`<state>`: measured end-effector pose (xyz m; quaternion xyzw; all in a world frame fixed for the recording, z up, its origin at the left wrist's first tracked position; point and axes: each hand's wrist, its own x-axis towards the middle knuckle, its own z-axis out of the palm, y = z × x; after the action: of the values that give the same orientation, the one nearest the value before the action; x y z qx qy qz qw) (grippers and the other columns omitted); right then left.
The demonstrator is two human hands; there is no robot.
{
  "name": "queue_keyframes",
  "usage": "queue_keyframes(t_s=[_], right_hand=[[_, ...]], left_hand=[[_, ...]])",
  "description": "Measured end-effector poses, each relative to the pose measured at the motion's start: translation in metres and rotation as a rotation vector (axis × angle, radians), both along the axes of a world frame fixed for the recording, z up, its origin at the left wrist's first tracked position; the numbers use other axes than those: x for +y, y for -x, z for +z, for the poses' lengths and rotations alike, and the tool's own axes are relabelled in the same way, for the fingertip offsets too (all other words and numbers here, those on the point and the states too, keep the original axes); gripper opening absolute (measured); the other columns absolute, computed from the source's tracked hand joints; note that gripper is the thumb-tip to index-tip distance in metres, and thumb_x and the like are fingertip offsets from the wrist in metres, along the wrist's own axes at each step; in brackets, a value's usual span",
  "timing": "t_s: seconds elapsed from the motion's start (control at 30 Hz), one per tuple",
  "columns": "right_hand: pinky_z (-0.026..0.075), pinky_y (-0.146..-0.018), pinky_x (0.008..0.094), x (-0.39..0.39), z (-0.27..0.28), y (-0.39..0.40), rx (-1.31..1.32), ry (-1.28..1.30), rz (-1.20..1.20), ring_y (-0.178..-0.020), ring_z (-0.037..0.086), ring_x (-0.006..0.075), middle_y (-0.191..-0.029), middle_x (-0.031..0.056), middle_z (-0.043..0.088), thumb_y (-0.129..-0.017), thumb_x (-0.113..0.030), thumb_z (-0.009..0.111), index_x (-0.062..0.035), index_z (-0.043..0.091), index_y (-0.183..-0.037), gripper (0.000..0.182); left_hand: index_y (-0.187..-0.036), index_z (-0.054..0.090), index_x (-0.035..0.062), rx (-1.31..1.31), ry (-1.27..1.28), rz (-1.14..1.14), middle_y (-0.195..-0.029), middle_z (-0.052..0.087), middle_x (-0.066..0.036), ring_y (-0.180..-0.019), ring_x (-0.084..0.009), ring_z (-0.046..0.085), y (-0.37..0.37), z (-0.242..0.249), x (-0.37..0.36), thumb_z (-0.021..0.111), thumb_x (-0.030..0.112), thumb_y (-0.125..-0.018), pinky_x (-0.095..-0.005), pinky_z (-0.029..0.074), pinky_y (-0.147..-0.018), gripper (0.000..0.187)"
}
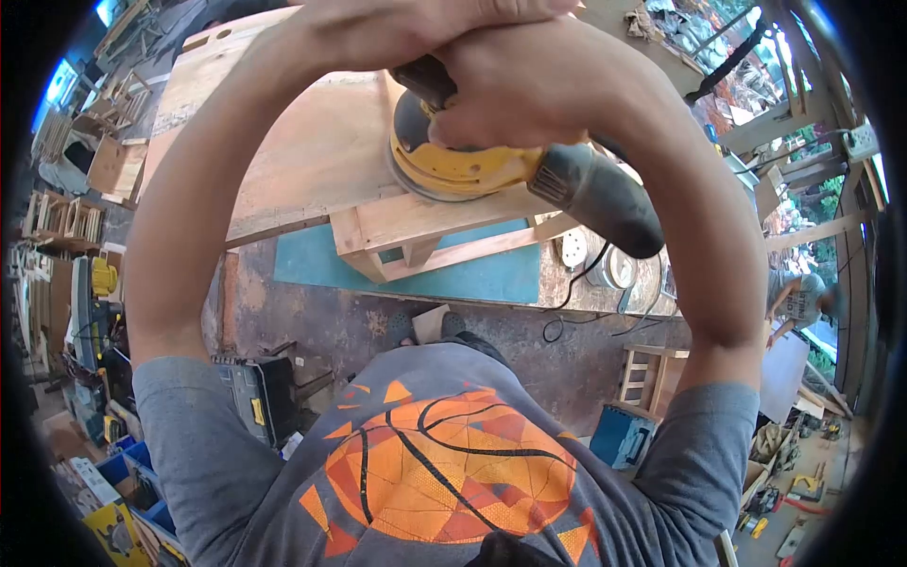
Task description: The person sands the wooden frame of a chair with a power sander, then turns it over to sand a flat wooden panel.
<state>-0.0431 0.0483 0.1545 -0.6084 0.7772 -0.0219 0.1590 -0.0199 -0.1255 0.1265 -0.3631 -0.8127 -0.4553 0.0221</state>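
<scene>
My right hand (529, 80) is wrapped round the top of a yellow and black orbital sander (468, 173), its thumb side towards me. The sander's round pad lies on the face of a wooden panel (307, 156), near the edge closest to me. A black dust canister (605, 200) sticks out from the sander to the right. Over the right hand, at the top edge of the view, lies my left hand (444, 17); most of its fingers are cut off or hidden. Beneath the panel's near edge shows a wooden frame (430, 248).
A teal sheet (316, 257) covers part of the workbench under the wood. A black cord (570, 291) hangs off its front edge near a white tub (616, 268). Toolboxes (260, 395) stand on the floor. Another person (803, 298) is bent over at far right.
</scene>
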Motion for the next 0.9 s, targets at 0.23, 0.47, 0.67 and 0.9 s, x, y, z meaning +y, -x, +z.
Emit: queue_keyframes(t_s=[0.23, 0.47, 0.67, 0.9], right_hand=[[0.053, -0.080, 0.0483, 0.038, -0.018, -0.047, 0.290, 0.090, -0.169, -0.093, 0.067, 0.0365, -0.104, 0.0143, 0.058, -0.072, -0.014, 0.078, -0.0133, 0.061, -0.119, 0.051], [0.053, -0.081, 0.0492, 0.023, -0.024, -0.037, 0.387, 0.171, -0.139, -0.092, 0.067, 0.0365, -0.104, 0.0138, 0.058, -0.067, -0.013, 0.082, -0.0133, 0.062, -0.117, 0.054], [0.055, -0.088, 0.0448, 0.020, -0.012, -0.052, 0.295, 0.016, -0.126, -0.098, 0.069, 0.0325, -0.112, 0.0113, 0.060, -0.066, -0.011, 0.084, -0.0149, 0.061, -0.121, 0.060], [0.056, -0.085, 0.0436, 0.012, -0.009, -0.057, 0.258, -0.051, -0.162, -0.097, 0.067, 0.0302, -0.108, 0.0116, 0.057, -0.064, -0.015, 0.086, -0.0144, 0.061, -0.121, 0.062]], left_hand=[[-0.152, 0.050, 0.0067, 0.226, 0.427, 0.883, -0.157, 0.047, -0.019, -0.139, -0.0327, 0.051, -0.011, -0.052, -0.194, 0.062, 0.053, -0.098, -0.0436, 0.032, -0.121, 0.072], [-0.161, 0.037, 0.0087, 0.116, 0.595, 1.137, -0.160, 0.042, -0.022, -0.146, -0.0349, 0.043, -0.044, -0.144, -0.296, 0.066, 0.055, -0.096, -0.0452, 0.032, -0.122, 0.084], [-0.161, 0.030, 0.0000, -0.094, 0.088, 1.136, -0.159, 0.039, -0.029, -0.145, -0.0372, 0.043, -0.054, -0.138, -0.292, 0.073, 0.046, -0.094, -0.0420, 0.033, -0.121, 0.092], [-0.157, 0.039, -0.0002, -0.018, 0.168, 1.067, -0.152, 0.049, -0.027, -0.139, -0.0330, 0.051, -0.051, -0.137, -0.269, 0.079, 0.047, -0.088, -0.0403, 0.039, -0.116, 0.093]])
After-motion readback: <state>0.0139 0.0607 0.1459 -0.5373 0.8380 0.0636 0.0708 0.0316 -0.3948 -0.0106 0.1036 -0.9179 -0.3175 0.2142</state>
